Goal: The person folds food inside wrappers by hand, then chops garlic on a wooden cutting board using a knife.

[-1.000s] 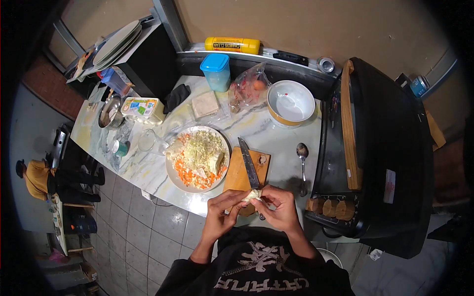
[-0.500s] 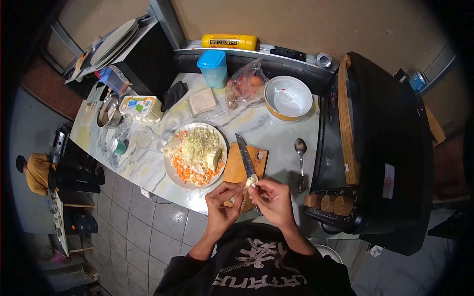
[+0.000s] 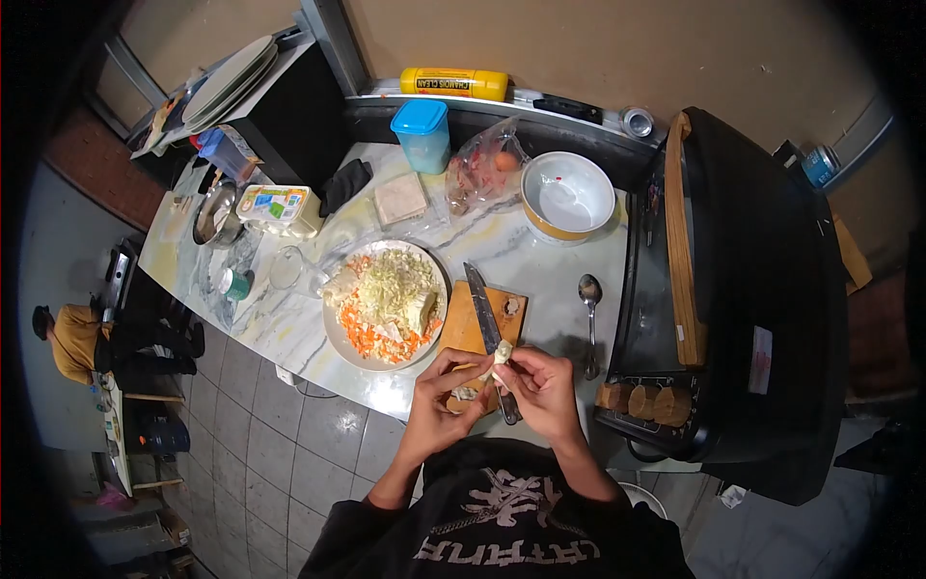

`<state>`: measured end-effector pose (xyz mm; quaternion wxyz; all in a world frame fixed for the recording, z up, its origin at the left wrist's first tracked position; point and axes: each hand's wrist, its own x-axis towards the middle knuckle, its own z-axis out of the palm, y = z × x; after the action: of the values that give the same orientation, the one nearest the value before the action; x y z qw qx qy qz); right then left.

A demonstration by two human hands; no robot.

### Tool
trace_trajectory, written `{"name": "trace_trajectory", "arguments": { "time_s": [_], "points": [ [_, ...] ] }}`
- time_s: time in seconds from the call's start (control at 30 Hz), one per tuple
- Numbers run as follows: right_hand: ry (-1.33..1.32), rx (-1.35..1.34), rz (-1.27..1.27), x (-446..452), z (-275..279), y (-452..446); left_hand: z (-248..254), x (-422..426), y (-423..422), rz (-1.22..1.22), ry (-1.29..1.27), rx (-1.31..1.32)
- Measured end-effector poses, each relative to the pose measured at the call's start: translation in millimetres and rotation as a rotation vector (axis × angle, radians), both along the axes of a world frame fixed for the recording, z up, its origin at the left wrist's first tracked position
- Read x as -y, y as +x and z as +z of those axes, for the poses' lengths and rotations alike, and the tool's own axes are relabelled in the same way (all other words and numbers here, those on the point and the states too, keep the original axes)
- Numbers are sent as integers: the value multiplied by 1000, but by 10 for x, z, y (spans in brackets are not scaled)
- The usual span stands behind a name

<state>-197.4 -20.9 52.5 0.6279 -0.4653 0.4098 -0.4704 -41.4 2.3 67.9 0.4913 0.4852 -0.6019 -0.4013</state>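
Over the wooden cutting board (image 3: 465, 328), both hands meet at a small whitish piece that looks like garlic (image 3: 502, 353). My right hand (image 3: 542, 388) pinches it between thumb and fingers. The fingertips of my left hand (image 3: 446, 398) are closed at its left side, touching it. Beneath them a knife (image 3: 482, 301) lies across the board, blade pointing away and handle toward my body. A few pale scraps (image 3: 464, 394) rest on the board near my left hand. Left of the board stands a plate (image 3: 359, 361) heaped with shredded cabbage (image 3: 391, 280) and diced carrot (image 3: 362, 333).
A spoon (image 3: 589, 323) lies to the right, beside a black oven (image 3: 772, 289). Behind are a bowl (image 3: 568, 198), a plastic bag with an egg (image 3: 482, 169), a blue-lidded container (image 3: 422, 135) and a margarine tub (image 3: 280, 207). Another person (image 3: 77, 338) stands far left.
Both hands have shifted slightly right with the garlic, and the left fingers have changed their grip on it. The camera view has moved a little; the objects on the counter stay in place.
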Motion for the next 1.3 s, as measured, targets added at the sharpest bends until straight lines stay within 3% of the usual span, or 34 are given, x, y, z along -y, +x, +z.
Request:
{"name": "trace_trajectory", "arguments": {
  "time_s": [0.37, 0.5, 0.6, 0.97, 1.3],
  "points": [
    [-87, 30, 116, 7, 21, -8, -208, 90, 140, -84, 207, -475],
    [-75, 18, 150, 7, 27, -11, -144, 113, 151, -82, 283, -477],
    [-70, -8, 135, 23, 58, -4, -195, 108, 165, -172, 273, -452],
    [-43, -286, 30, 38, -99, 148, -474, 68, 218, -60, 353, -362],
    [-62, -430, 95, 73, -214, 241, -730, 124, 182, 169, 201, 30]
  ]
}}
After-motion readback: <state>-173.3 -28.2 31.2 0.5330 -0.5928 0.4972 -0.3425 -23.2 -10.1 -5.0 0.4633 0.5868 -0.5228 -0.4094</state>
